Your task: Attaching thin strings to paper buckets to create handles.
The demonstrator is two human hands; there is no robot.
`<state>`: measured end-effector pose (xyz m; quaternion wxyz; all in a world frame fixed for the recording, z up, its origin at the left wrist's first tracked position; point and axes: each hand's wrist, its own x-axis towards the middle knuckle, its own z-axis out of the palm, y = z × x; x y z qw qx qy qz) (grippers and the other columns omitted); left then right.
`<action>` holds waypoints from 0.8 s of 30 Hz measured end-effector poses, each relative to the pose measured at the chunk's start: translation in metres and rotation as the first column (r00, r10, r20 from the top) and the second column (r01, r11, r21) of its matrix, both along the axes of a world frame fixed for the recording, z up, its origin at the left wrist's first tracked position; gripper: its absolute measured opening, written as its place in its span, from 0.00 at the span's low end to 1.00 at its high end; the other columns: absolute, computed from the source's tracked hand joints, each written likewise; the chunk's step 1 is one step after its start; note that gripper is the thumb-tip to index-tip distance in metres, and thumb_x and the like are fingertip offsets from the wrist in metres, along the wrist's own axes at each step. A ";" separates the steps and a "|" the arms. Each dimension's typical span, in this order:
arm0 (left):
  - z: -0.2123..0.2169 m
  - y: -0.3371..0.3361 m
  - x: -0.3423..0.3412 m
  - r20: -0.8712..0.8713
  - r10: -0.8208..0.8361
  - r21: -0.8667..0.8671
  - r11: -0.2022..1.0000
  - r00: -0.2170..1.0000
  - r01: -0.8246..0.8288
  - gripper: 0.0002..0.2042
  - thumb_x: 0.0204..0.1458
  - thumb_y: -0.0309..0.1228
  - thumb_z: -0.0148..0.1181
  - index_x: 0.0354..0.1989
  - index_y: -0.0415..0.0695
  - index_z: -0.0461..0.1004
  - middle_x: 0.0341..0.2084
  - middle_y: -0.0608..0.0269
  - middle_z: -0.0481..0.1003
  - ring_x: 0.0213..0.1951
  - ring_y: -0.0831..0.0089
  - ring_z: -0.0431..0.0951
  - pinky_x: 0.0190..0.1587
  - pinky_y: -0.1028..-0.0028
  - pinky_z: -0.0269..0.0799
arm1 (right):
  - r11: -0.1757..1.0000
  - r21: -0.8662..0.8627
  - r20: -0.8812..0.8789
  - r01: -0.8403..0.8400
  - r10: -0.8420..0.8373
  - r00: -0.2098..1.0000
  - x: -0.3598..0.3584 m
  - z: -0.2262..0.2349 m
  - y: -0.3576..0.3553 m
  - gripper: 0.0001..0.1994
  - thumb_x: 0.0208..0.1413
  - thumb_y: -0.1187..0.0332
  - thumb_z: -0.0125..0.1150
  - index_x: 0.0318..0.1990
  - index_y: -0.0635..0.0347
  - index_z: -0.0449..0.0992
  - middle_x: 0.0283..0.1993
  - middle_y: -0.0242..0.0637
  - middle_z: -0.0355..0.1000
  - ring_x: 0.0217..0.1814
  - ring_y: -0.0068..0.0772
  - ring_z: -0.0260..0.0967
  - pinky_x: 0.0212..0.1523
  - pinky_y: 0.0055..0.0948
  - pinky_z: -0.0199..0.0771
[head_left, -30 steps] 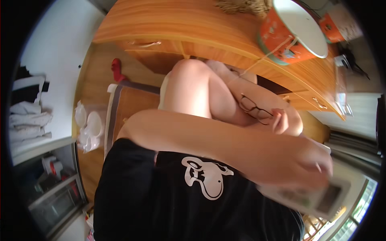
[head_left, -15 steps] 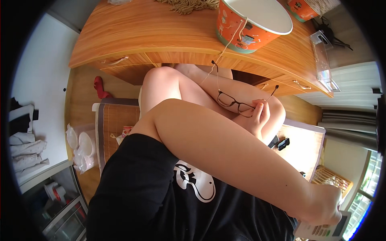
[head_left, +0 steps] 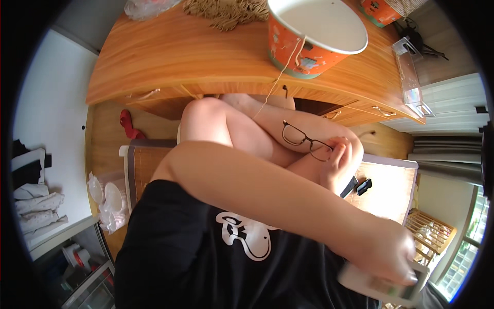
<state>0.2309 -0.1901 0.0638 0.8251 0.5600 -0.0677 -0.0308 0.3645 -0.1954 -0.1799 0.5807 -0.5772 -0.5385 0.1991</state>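
Observation:
My left arm reaches across my body to the lower right. There my left hand point(head_left: 386, 250) is closed on a white remote control point(head_left: 360, 282) with buttons and a grey screen; both are smeared by motion. Over my crossed legs, my right hand point(head_left: 337, 164) pinches dark-framed eyeglasses point(head_left: 307, 138) by the right-hand end of the frame. Their temples stick out unfolded, and the lenses hang above the bare leg. My left forearm covers part of the right arm.
Ahead is a wooden desk point(head_left: 180, 62) with drawers. On it stand an orange paper bucket point(head_left: 309, 59) with a string hanging over its rim, brown yarn point(head_left: 226, 13) and a clear plastic holder point(head_left: 409, 77). A black object point(head_left: 364, 187) lies on the mat at right. Plastic-wrapped cups point(head_left: 110, 206) stand at left.
My left hand has swung left and nearer my body, carrying the remote control. The eyeglasses have tilted slightly in my right hand. The whole view has shifted a little.

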 end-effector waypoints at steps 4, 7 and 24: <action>-0.092 0.049 -0.073 -0.345 -0.175 -0.061 0.985 0.922 0.164 0.26 0.56 0.48 0.66 0.52 0.39 0.73 0.38 0.66 0.78 0.42 0.80 0.76 0.45 0.76 0.72 | 0.923 0.373 0.209 -0.099 0.020 0.978 0.030 0.025 0.010 0.23 0.72 0.51 0.44 0.37 0.65 0.70 0.26 0.39 0.67 0.22 0.28 0.60 0.22 0.29 0.61; -0.196 0.026 -0.171 -0.559 0.149 -0.072 0.971 0.815 -0.227 0.35 0.54 0.53 0.67 0.61 0.40 0.67 0.43 0.68 0.74 0.43 0.80 0.74 0.37 0.79 0.75 | 0.617 0.728 0.169 -0.298 0.260 0.951 0.018 0.081 0.020 0.27 0.70 0.47 0.45 0.31 0.64 0.69 0.21 0.38 0.64 0.18 0.31 0.58 0.19 0.30 0.63; -0.374 -0.259 -0.563 -0.588 0.268 0.305 -0.801 -0.763 -0.515 0.12 0.55 0.52 0.63 0.37 0.62 0.73 0.24 0.77 0.73 0.22 0.82 0.70 0.18 0.82 0.59 | 0.364 0.658 0.406 -0.659 0.566 0.718 -0.043 0.337 0.043 0.08 0.63 0.58 0.58 0.37 0.48 0.72 0.31 0.28 0.68 0.29 0.22 0.61 0.33 0.29 0.62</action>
